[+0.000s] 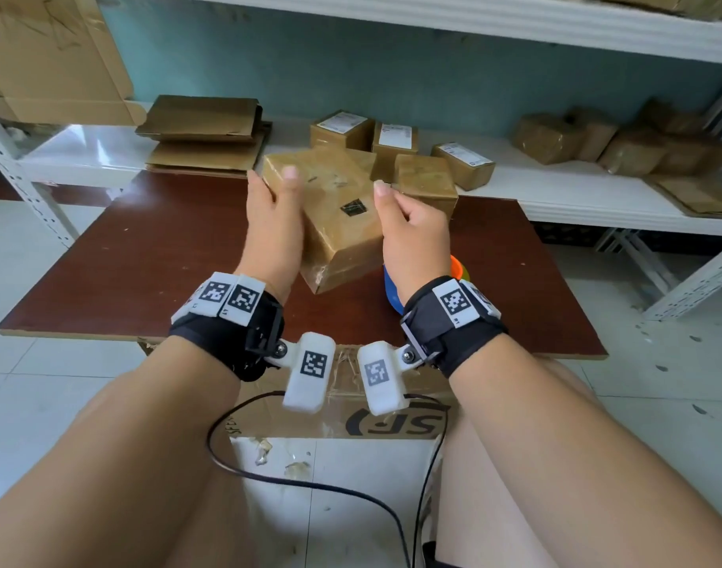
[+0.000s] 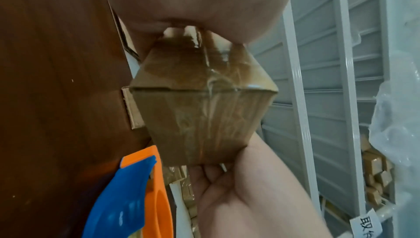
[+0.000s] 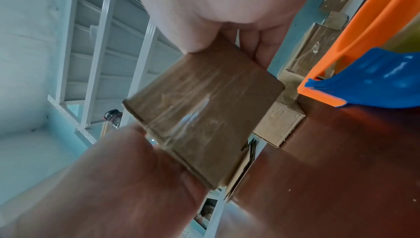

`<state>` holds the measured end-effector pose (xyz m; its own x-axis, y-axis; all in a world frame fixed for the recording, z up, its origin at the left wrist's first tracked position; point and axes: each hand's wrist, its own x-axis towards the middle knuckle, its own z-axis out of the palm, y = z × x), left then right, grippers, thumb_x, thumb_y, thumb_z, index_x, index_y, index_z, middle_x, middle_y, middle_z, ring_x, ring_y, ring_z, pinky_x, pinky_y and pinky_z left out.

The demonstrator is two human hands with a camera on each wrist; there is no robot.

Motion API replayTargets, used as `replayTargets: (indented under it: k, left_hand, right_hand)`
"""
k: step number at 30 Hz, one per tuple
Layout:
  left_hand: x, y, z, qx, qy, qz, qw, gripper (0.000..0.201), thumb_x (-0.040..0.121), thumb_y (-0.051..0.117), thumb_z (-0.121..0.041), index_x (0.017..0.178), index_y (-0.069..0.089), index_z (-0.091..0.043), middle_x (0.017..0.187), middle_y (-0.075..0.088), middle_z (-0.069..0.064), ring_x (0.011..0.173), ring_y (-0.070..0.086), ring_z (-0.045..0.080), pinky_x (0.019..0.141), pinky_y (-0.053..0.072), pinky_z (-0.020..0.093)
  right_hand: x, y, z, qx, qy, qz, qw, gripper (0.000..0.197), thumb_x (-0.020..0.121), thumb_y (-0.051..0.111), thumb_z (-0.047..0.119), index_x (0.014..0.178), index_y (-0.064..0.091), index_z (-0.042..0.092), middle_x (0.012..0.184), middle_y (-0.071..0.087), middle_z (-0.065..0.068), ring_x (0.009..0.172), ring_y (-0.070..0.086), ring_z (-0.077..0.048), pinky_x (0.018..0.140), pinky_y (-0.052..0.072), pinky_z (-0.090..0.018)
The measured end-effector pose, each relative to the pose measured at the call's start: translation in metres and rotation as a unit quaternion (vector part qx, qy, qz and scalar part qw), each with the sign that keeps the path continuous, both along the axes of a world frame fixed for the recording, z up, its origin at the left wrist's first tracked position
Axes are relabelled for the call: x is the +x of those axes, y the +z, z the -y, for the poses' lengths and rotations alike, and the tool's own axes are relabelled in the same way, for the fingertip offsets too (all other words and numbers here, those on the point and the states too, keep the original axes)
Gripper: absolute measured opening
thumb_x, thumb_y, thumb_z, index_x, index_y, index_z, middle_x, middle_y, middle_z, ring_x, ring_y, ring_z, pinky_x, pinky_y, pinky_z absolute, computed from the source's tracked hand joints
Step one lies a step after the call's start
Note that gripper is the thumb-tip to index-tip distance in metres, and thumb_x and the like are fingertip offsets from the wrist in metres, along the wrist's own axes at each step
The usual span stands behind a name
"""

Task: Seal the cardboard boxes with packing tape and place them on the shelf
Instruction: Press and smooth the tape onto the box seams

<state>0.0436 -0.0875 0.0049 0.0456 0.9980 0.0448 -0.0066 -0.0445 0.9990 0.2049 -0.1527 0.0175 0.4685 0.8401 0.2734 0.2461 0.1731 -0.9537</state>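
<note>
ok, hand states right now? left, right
Left hand: grips the taped cardboard box, lifted off the table.
Right hand: grips the same box, opposite side.

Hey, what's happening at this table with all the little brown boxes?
A person is packing parcels. Both hands hold one small cardboard box up above the brown table, the left hand on one side and the right hand on the other. Glossy tape already covers the box. An orange and blue tape dispenser lies on the table under the right wrist. More wrapped boxes sit on the white shelf behind, some with white labels.
</note>
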Motion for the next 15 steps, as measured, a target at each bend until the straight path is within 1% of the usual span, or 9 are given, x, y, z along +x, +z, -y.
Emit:
replayTargets:
  k: [1, 2, 3, 5, 7, 9, 11, 13, 15]
  left_hand:
    - [0.004, -0.006, -0.001, -0.016, -0.030, -0.007, 0.999, 0.136, 0.074, 0.065, -0.091, 0.167, -0.015, -0.032, 0.177, 0.018, -0.004, 0.156, 0.036, 0.014, 0.126, 0.034, 0.046]
    - [0.006, -0.011, 0.001, -0.031, -0.054, -0.020, 0.998, 0.155, 0.065, 0.077, -0.090, 0.161, -0.030, -0.031, 0.178, 0.008, -0.003, 0.157, 0.033, 0.015, 0.126, 0.035, 0.046]
    - [0.008, -0.014, 0.001, -0.044, -0.068, -0.025, 0.996, 0.164, 0.059, 0.084, -0.087, 0.159, -0.035, -0.032, 0.179, 0.008, -0.002, 0.156, 0.035, 0.016, 0.124, 0.038, 0.046]
    - [0.012, -0.018, 0.002, -0.046, -0.067, 0.005, 0.997, 0.154, 0.063, 0.086, -0.080, 0.165, -0.019, -0.036, 0.171, 0.034, -0.004, 0.146, 0.050, 0.015, 0.117, 0.047, 0.045]
    - [0.015, -0.018, 0.002, -0.025, -0.029, 0.010, 0.999, 0.122, 0.075, 0.078, -0.074, 0.167, 0.010, -0.032, 0.152, 0.058, -0.009, 0.133, 0.062, 0.014, 0.112, 0.052, 0.046]
    - [0.013, -0.018, -0.001, -0.019, 0.003, -0.014, 1.000, 0.096, 0.080, 0.070, -0.074, 0.156, 0.036, -0.025, 0.137, 0.068, -0.009, 0.123, 0.069, 0.015, 0.106, 0.056, 0.049]
    - [0.008, -0.021, -0.005, -0.039, 0.008, -0.052, 0.998, 0.093, 0.074, 0.064, -0.080, 0.145, 0.053, -0.021, 0.126, 0.074, -0.004, 0.111, 0.074, 0.020, 0.099, 0.060, 0.052]
    - [0.003, -0.015, -0.002, -0.070, 0.018, -0.111, 0.991, 0.099, 0.069, 0.058, -0.083, 0.141, 0.058, -0.015, 0.121, 0.074, 0.002, 0.105, 0.074, 0.024, 0.097, 0.060, 0.053]
    - [0.002, -0.010, -0.002, -0.101, 0.033, -0.124, 0.987, 0.102, 0.076, 0.059, -0.078, 0.150, 0.045, -0.009, 0.130, 0.068, 0.006, 0.111, 0.069, 0.027, 0.102, 0.056, 0.051]
  right_hand:
    - [-0.001, -0.002, -0.002, 0.007, -0.003, -0.014, 1.000, 0.037, 0.107, 0.063, 0.040, 0.135, 0.073, 0.017, 0.133, 0.073, 0.009, 0.120, 0.061, 0.006, 0.101, 0.045, -0.010]
    - [-0.003, -0.004, -0.004, 0.013, -0.005, -0.028, 1.000, 0.037, 0.107, 0.064, 0.038, 0.136, 0.072, 0.016, 0.135, 0.072, 0.009, 0.121, 0.059, 0.008, 0.104, 0.045, -0.011]
    - [-0.004, -0.005, -0.004, 0.015, -0.005, -0.037, 0.999, 0.038, 0.106, 0.065, 0.038, 0.137, 0.072, 0.016, 0.136, 0.071, 0.008, 0.122, 0.059, 0.008, 0.107, 0.045, -0.015]
    - [-0.005, -0.004, -0.007, 0.010, 0.020, -0.055, 0.998, 0.045, 0.103, 0.067, 0.044, 0.139, 0.070, 0.019, 0.138, 0.071, 0.009, 0.128, 0.061, 0.003, 0.114, 0.048, -0.028]
    - [-0.004, -0.002, -0.008, -0.001, 0.075, -0.039, 0.996, 0.061, 0.095, 0.074, 0.050, 0.147, 0.063, 0.021, 0.144, 0.067, 0.010, 0.132, 0.060, 0.001, 0.115, 0.050, -0.034]
    - [-0.004, -0.002, -0.005, -0.021, 0.134, 0.020, 0.991, 0.078, 0.088, 0.083, 0.050, 0.155, 0.055, 0.023, 0.155, 0.056, 0.011, 0.131, 0.054, 0.010, 0.113, 0.046, -0.021]
    - [-0.005, -0.004, -0.001, -0.056, 0.178, 0.106, 0.977, 0.084, 0.083, 0.086, 0.054, 0.156, 0.054, 0.028, 0.167, 0.042, 0.008, 0.141, 0.042, 0.010, 0.116, 0.034, -0.015]
    - [-0.004, -0.010, -0.002, -0.088, 0.197, 0.166, 0.962, 0.084, 0.082, 0.085, 0.057, 0.156, 0.052, 0.035, 0.172, 0.033, 0.003, 0.156, 0.026, 0.000, 0.127, 0.024, -0.026]
    - [-0.002, -0.014, -0.004, -0.101, 0.196, 0.202, 0.954, 0.075, 0.089, 0.082, 0.049, 0.156, 0.051, 0.039, 0.172, 0.032, 0.001, 0.159, 0.023, -0.006, 0.130, 0.022, -0.033]
